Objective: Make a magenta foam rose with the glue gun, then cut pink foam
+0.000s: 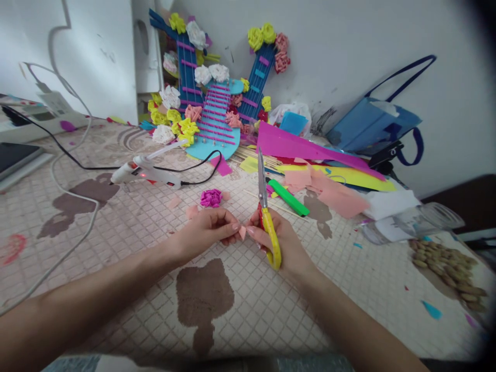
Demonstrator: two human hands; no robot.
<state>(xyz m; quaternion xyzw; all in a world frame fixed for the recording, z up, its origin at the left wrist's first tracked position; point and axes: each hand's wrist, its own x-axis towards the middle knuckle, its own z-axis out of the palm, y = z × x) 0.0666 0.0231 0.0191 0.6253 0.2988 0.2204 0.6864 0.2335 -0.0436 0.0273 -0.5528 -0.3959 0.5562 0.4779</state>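
Note:
Between my left hand (215, 226) and my right hand (277, 232) is a small folded piece of salmon-pink paper (243, 232). The fingertips of both hands pinch it. Scissors (272, 235) with yellow and red handles rest in my right hand, blades pointing away from me. Just beyond my hands lies a crumpled magenta paper flower (211, 198), with small pink paper squares (191, 212) around it. A green utility knife (289, 198) lies past my right hand.
A glue gun (147, 173) with a black cord is at the left. Blue cardboard shapes (219, 124) with paper flowers lean on the wall. Coloured paper sheets (310, 150), a clear jar (430, 219), nuts in shells (445, 268) and a blue bag (372, 124) are at the right.

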